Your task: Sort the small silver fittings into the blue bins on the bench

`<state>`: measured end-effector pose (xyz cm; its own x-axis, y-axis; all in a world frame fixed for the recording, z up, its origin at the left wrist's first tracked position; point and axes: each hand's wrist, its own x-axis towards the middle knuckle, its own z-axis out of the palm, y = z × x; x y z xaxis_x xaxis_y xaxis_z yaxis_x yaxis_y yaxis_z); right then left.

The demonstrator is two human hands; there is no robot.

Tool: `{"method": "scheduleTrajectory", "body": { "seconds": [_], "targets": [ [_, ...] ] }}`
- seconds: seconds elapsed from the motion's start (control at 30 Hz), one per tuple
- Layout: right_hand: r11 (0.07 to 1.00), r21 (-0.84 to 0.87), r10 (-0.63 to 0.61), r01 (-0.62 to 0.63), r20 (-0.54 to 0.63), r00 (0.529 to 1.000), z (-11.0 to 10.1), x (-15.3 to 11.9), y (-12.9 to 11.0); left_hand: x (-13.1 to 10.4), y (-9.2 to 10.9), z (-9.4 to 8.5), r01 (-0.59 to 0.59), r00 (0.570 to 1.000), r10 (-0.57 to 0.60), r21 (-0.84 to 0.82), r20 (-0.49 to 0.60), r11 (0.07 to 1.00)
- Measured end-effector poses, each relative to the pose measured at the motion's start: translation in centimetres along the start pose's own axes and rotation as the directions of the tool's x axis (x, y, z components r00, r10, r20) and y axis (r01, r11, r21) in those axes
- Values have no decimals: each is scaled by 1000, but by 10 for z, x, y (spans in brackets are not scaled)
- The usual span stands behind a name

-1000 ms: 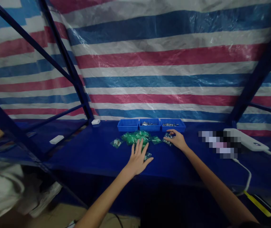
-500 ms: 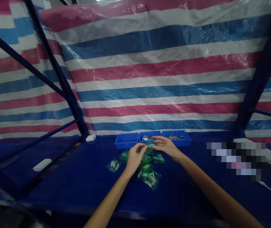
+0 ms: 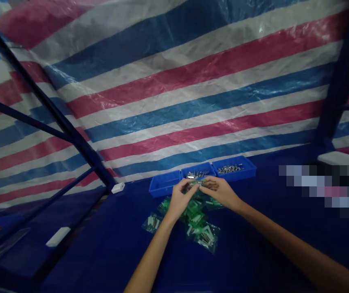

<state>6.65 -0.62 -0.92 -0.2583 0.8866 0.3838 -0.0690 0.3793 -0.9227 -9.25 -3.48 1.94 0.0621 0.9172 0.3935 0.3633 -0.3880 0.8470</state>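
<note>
Handling a small bag appears to be the step: the left hand and right hand both pinch it, green bags at six o'clock, a blue tray at two; the next move likely calls for a steady grip.

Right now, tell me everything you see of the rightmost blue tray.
The rightmost blue tray is shallow, rectangular, open-topped and looks plastic. It stands upright on the blue tabletop, ending a row of three, close beside the middle tray; whether those touch is unclear. Small, metal-looking pieces lie loose inside. Neither the left hand nor the right hand grips it.
</note>
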Motion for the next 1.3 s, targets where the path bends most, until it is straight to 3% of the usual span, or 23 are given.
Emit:
{"method": "scheduleTrajectory", "body": {
  "seconds": [0.1, 0.23, 0.33, 0.4, 0.43, 0.53, 0.6, 0.67, 0.77, 0.83, 0.93, 1.03, 1.13, 1.23, 1.3],
  "targets": [
    [961, -221, -180, 168, -38, 983, -3, -3, -2, -1, -2, 2, -97, 995, 96, 55, 22, 994],
    [712, -529, -488, 462, 101, 867, -9, -9, -5, -10, -6, 0, -255, 966, 259, 181, -1, 950],
    [576, -609, -548, 546, 208, 810, -11, -10, -4, -14, -6, -4, -353, 934, 344, 365, 92, 862],
    [576, -637, -517, 512, 202, 832, -13, -8, -3, -10, -7, -10, -350, 934, 345, 438, 93, 828],
    [596, -643, -498, 482, 175, 849, -14, -7, -2, -6, -8, -15, -312, 944, 328, 451, 44, 836],
    [667, -625, -443, 407, 107, 890, -18, -2, -3, 16, -19, -38, -70, 945, 191, 406, -265, 911],
    [684, -624, -385, 378, 132, 914, -23, 0, -4, 33, -31, -56, 96, 924, 70, 406, -375, 909],
    [674, -655, -297, 342, 184, 937, -28, 1, -6, 47, -44, -70, 239, 918, -32, 488, -394, 840],
    [653, -715, -135, 248, 213, 968, -34, 2, -6, 61, -58, -77, 348, 935, -189, 670, -301, 656],
    [654, -731, -45, 192, 216, 975, -37, 1, -4, 65, -62, -74, 347, 933, -287, 749, -216, 564],
    [641, -755, 73, 134, 234, 970, -42, -1, 0, 67, -60, -67, 337, 918, -365, 792, -155, 509],
    [578, -810, 175, 102, 245, 953, -45, -4, 5, 64, -47, -60, 332, 939, -261, 797, -225, 505],
    [522, -844, 175, 123, 248, 953, -44, -6, 10, 54, -29, -46, 248, 963, -66, 770, -260, 588],
    [495, -861, 143, 116, 212, 967, -41, -5, 9, 42, -15, -21, 51, 995, 10, 607, -96, 793],
    [491, -867, 134, 86, 173, 976, -41, -3, 7, 34, -13, -3, -43, 999, 45, 476, 8, 878]
  ]
}}
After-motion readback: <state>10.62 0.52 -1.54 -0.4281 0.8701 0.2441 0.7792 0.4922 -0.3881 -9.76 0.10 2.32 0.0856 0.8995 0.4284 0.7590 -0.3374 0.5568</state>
